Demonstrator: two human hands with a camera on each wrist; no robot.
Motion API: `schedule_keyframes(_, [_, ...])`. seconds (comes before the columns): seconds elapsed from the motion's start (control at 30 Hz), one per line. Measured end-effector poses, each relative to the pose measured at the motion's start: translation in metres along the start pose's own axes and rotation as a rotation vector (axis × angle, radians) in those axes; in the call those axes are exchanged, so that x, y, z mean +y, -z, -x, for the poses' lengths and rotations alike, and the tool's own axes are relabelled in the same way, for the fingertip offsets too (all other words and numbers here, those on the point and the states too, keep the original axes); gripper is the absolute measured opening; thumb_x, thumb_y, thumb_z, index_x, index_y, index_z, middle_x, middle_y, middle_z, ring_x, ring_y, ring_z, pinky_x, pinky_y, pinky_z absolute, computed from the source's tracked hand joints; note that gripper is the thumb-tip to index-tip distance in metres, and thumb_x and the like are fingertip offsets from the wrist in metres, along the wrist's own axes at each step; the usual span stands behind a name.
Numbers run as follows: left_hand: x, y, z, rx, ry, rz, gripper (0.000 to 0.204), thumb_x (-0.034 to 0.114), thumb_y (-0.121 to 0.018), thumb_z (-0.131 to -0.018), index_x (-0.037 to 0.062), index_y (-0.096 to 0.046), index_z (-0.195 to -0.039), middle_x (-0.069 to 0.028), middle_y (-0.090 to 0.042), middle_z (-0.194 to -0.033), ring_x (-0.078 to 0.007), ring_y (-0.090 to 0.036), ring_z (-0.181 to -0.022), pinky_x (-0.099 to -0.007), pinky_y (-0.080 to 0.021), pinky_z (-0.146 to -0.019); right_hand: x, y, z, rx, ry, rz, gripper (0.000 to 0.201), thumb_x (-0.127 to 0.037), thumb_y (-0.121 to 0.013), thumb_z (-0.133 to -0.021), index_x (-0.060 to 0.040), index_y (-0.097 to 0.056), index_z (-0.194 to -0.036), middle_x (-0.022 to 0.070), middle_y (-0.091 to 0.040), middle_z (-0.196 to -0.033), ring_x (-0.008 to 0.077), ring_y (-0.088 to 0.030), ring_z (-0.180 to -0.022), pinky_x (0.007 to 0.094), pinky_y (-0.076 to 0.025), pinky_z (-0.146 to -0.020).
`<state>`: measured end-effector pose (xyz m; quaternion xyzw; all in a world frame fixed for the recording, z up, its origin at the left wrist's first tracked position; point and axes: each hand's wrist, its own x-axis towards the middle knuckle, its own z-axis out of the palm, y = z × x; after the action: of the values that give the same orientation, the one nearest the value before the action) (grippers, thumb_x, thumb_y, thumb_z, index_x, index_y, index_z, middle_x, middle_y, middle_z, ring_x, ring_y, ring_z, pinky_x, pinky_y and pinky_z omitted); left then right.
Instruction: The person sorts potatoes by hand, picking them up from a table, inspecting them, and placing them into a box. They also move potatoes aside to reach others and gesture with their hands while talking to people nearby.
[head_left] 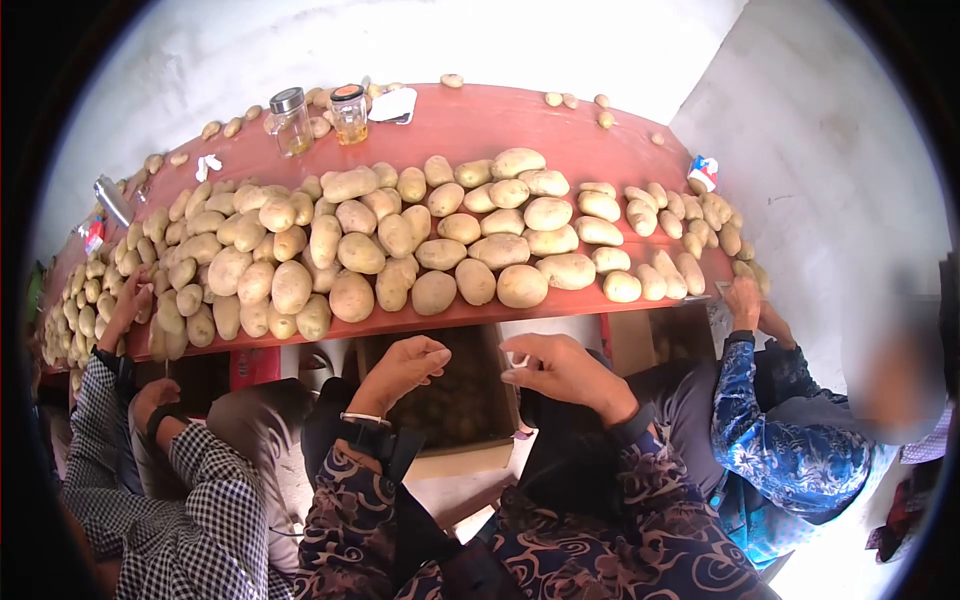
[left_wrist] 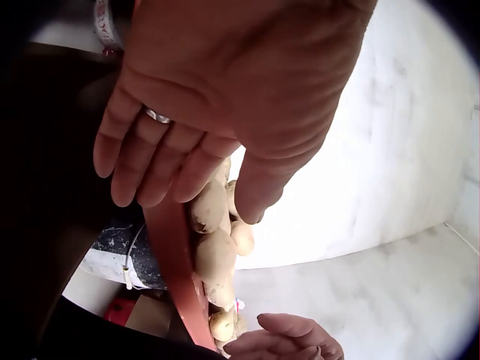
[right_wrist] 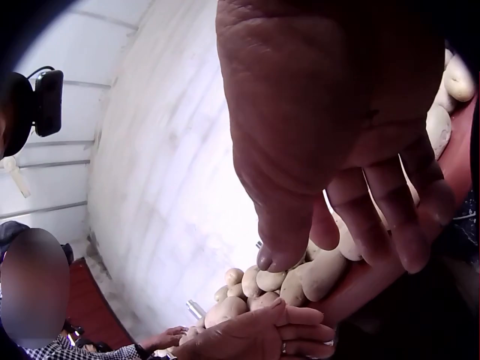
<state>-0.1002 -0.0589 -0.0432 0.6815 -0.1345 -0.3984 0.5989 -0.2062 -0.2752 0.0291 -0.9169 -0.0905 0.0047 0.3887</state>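
Note:
My left hand hovers just in front of the red table's edge, its fingers loosely bent and holding nothing. A ring shows on it in the left wrist view, where the palm faces the camera with fingers extended. Opposite it, my right hand is also bare of any object, thumb apart from the fingers. In the right wrist view its fingers hang relaxed. The two hands face each other with a gap between. Nearest beyond them are potatoes laid in rows along the table edge.
A cardboard box with a dark interior sits below my hands. Potatoes spread across the red table, with two glass jars at the back. A person in checked sleeves sits left; another in a blue patterned jacket sits right.

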Motion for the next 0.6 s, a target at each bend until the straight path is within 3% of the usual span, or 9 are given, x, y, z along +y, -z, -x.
schedule_keyframes(0.13, [0.001,0.003,-0.005,-0.008,-0.045,0.013,0.026,0.029,-0.059,-0.083,0.0051,-0.058,-0.094,0.0001,-0.057,-0.079,-0.0087,-0.053,-0.074,-0.0232,-0.042,-0.064,-0.009,0.002,-0.035,0.013,0.136,0.097,0.036,-0.019,-0.069,-0.074,-0.0027,-0.057,-0.104,0.0093,-0.059,-0.075,0.0182,-0.057,-0.065,0.0291,-0.046,-0.058])
schedule_keyframes(0.2, [0.002,0.007,-0.003,-0.013,-0.064,0.021,0.025,0.028,-0.059,-0.083,0.0052,-0.058,-0.093,0.0005,-0.057,-0.078,-0.0083,-0.052,-0.073,-0.0227,-0.042,-0.063,-0.017,0.001,-0.059,-0.008,0.107,0.085,0.035,-0.019,-0.068,-0.074,-0.0031,-0.057,-0.103,0.0088,-0.059,-0.078,0.0182,-0.057,-0.066,0.0296,-0.046,-0.059])
schedule_keyframes(0.27, [0.002,0.012,-0.006,-0.070,-0.075,-0.017,0.027,0.027,-0.056,-0.086,0.0040,-0.056,-0.100,-0.0037,-0.061,-0.090,-0.0126,-0.058,-0.083,-0.0252,-0.044,-0.067,-0.020,-0.005,-0.090,0.015,0.072,0.029,0.034,-0.017,-0.067,-0.074,-0.0032,-0.057,-0.103,0.0093,-0.059,-0.080,0.0185,-0.056,-0.067,0.0293,-0.046,-0.060])
schedule_keyframes(0.33, [0.006,0.012,-0.004,-0.039,-0.076,-0.004,0.024,0.026,-0.058,-0.084,0.0045,-0.057,-0.095,-0.0014,-0.058,-0.084,-0.0100,-0.055,-0.077,-0.0236,-0.043,-0.064,-0.014,-0.020,-0.122,0.174,0.162,0.013,0.035,-0.020,-0.065,-0.074,-0.0030,-0.055,-0.104,0.0105,-0.058,-0.082,0.0195,-0.056,-0.067,0.0308,-0.046,-0.061])
schedule_keyframes(0.37, [0.008,0.012,-0.006,0.002,-0.082,0.006,0.022,0.025,-0.059,-0.083,0.0049,-0.058,-0.091,0.0009,-0.056,-0.077,-0.0075,-0.051,-0.071,-0.0219,-0.042,-0.061,-0.014,-0.024,-0.138,0.199,0.133,0.066,0.039,-0.023,-0.064,-0.075,-0.0035,-0.054,-0.106,0.0119,-0.058,-0.086,0.0216,-0.057,-0.071,0.0330,-0.046,-0.063])
schedule_keyframes(0.5, [0.003,0.019,-0.012,-0.025,-0.118,0.036,0.024,0.025,-0.060,-0.082,0.0043,-0.058,-0.094,0.0012,-0.057,-0.079,-0.0071,-0.051,-0.071,-0.0215,-0.041,-0.062,-0.023,-0.044,-0.190,0.288,0.116,0.189,0.047,-0.031,-0.062,-0.075,-0.0057,-0.049,-0.112,0.0152,-0.057,-0.096,0.0295,-0.057,-0.084,0.0400,-0.046,-0.071])
schedule_keyframes(0.6, [0.004,0.019,-0.013,-0.069,-0.109,0.048,0.023,0.019,-0.060,-0.083,0.0034,-0.057,-0.100,0.0004,-0.058,-0.085,-0.0082,-0.052,-0.076,-0.0226,-0.042,-0.067,-0.027,-0.053,-0.212,0.226,0.044,0.326,0.050,-0.032,-0.063,-0.074,-0.0060,-0.048,-0.114,0.0175,-0.056,-0.099,0.0332,-0.055,-0.092,0.0415,-0.045,-0.075])
